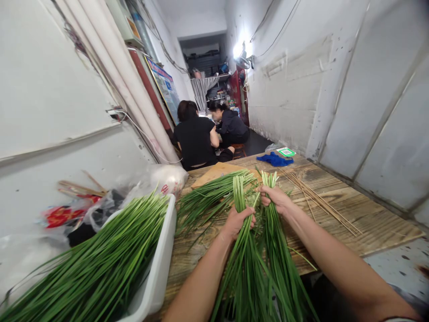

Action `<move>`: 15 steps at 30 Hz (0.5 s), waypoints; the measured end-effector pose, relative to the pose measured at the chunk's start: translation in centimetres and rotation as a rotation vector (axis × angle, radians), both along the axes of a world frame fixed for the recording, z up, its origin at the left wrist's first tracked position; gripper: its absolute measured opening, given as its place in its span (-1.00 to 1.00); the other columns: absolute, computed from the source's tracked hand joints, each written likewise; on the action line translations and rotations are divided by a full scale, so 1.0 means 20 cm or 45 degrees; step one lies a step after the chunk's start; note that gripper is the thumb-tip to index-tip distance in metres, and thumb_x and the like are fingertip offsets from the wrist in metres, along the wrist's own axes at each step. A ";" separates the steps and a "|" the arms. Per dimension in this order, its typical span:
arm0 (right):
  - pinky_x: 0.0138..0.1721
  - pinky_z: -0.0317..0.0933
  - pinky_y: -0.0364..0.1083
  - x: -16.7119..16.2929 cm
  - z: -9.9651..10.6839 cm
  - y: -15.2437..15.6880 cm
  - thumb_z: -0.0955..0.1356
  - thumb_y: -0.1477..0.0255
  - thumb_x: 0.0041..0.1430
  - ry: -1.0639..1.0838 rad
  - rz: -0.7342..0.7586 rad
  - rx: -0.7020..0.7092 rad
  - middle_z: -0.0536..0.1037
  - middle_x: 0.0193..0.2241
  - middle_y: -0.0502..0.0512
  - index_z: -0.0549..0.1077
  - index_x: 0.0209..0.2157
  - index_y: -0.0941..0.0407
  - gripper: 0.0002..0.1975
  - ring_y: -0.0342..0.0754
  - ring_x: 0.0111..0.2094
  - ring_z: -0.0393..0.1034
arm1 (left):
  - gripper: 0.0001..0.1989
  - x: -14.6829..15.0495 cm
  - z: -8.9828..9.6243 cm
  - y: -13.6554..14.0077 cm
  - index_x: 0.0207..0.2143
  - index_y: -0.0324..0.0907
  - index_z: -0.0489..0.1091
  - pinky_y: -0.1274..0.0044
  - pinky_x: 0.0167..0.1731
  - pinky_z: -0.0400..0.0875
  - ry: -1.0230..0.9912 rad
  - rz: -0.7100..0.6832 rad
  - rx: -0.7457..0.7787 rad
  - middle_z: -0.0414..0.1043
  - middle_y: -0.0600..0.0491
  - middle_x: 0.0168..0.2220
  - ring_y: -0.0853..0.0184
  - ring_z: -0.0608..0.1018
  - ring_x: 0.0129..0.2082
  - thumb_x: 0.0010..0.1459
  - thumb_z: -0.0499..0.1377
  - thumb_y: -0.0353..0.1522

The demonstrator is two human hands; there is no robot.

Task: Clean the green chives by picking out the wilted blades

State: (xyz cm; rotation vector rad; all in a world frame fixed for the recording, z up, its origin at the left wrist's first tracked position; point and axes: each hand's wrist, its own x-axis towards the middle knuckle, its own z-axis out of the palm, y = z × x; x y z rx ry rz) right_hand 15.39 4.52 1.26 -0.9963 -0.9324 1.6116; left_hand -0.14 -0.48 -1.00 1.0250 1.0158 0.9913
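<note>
My left hand (239, 220) is closed around a bunch of garlic chives (244, 255), pale stem ends up and long green leaves hanging toward me. Beside it, my right hand (273, 198) grips a second bunch of chives (276, 250), held the same way up. One stalk slants between the two hands. Behind them, a loose pile of chives (214, 192) lies on the wooden table (335, 201), with pale trimmings (256, 210) partly hidden by the bunches. At the left, a white plastic tub (162, 259) is heaped with more chives (97, 259).
Thin wooden skewers (326, 205) lie on the right of the table. Beyond them are a blue cloth (275, 159) and a green-edged QR card (286, 152). Plastic bags (167, 178) sit behind the tub. Two people (196, 138) crouch past the table's far edge.
</note>
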 end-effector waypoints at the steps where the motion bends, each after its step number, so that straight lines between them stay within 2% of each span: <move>1: -0.77 -0.09 -0.24 0.00 0.00 0.00 0.40 0.44 -0.16 0.001 0.002 0.007 0.12 -0.87 -0.19 0.22 -0.66 0.09 -0.76 -0.28 -0.82 -0.03 | -0.62 0.00 0.00 0.00 -0.47 -0.27 0.35 0.62 -0.72 0.21 -0.005 0.000 -0.007 0.36 0.09 -0.68 0.48 0.34 -0.76 -0.21 0.32 -0.15; 10: -0.79 -0.07 -0.28 0.08 0.02 0.06 0.42 0.48 -0.07 0.118 -0.112 -0.027 0.15 -0.80 -0.19 0.27 -0.64 0.15 -0.75 -0.35 -0.80 -0.06 | -0.67 -0.01 0.01 0.00 -0.51 -0.26 0.36 0.63 -0.73 0.18 -0.022 -0.025 -0.023 0.34 0.10 -0.70 0.49 0.33 -0.77 -0.18 0.31 -0.18; 15: -0.82 -0.06 -0.27 0.10 0.02 0.06 0.47 0.27 -0.04 -0.038 -0.044 -0.026 0.25 -0.74 -0.14 0.36 -0.54 0.17 -0.70 -0.34 -0.81 0.00 | -0.66 -0.01 0.00 0.00 -0.51 -0.27 0.36 0.63 -0.73 0.19 -0.002 -0.001 -0.028 0.35 0.10 -0.69 0.49 0.33 -0.76 -0.19 0.32 -0.18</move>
